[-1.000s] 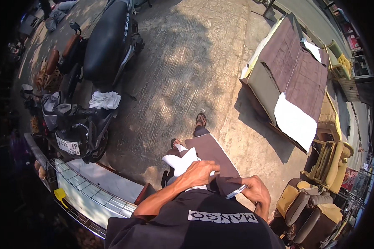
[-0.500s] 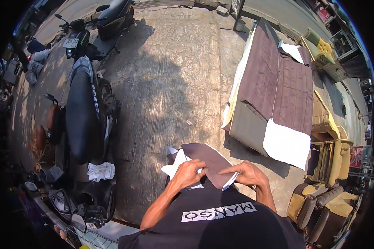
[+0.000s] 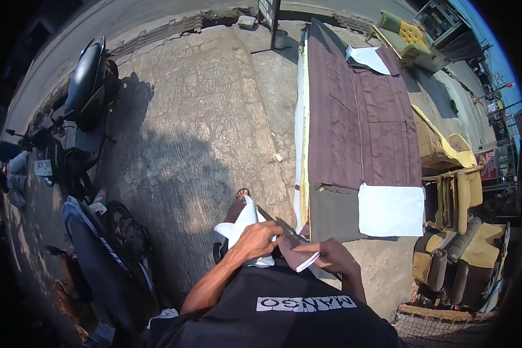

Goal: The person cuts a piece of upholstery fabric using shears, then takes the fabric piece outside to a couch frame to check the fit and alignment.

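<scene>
A piece of brown fabric (image 3: 290, 248) with a white backing is held in front of my black shirt. My left hand (image 3: 257, 240) is closed, its fingers pinching the fabric's left part, where the white underside (image 3: 238, 225) is turned outward in folds. My right hand (image 3: 332, 257) grips the other end, with a folded white edge showing below its fingers. Ahead to the right lies a large quilted brown cover (image 3: 362, 116) on a flat padded panel, and a white rectangular sheet (image 3: 391, 210) rests on its near end.
Motorbikes (image 3: 107, 258) stand along the left side. Stripped yellow seat parts (image 3: 461, 261) are stacked at the right, and a green and yellow armchair (image 3: 409, 37) stands farther off. A sign post (image 3: 271, 26) rises beyond the rough concrete ground (image 3: 203, 110). My foot (image 3: 243, 193) shows below the fabric.
My view has turned to the right, bringing the padded panel closer to the middle. The brown fabric is now more bunched between my hands, which still grip it.
</scene>
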`<action>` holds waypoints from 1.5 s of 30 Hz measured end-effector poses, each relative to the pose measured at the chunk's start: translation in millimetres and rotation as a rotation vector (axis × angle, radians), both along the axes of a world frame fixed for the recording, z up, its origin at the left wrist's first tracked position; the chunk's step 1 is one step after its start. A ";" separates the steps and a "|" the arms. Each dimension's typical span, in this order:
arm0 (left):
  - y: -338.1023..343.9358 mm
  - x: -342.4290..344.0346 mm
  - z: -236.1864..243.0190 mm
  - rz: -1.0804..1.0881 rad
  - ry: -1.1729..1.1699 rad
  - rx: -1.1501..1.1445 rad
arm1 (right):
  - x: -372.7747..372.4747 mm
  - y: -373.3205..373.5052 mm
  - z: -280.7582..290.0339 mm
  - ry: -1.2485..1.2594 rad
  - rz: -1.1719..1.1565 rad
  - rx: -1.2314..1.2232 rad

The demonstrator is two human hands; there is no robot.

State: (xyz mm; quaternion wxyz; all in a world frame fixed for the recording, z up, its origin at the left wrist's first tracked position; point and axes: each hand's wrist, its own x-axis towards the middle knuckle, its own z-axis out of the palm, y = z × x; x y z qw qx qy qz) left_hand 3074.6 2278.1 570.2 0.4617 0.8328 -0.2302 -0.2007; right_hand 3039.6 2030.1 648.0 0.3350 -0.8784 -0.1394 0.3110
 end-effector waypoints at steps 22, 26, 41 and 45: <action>-72.8 309.7 -40.2 -0.293 0.265 0.100 | 202.3 -95.6 20.3 -0.163 -0.697 0.413; -105.0 393.8 -32.3 -0.263 0.087 0.074 | 204.9 -130.9 10.0 -0.072 -1.046 0.655; -241.1 496.7 -123.9 -0.229 0.014 0.200 | -51.6 -174.3 -244.8 0.010 -2.483 0.376; -293.1 502.5 -118.0 -0.009 -0.208 0.193 | -86.7 -170.0 -323.8 0.260 -2.552 0.216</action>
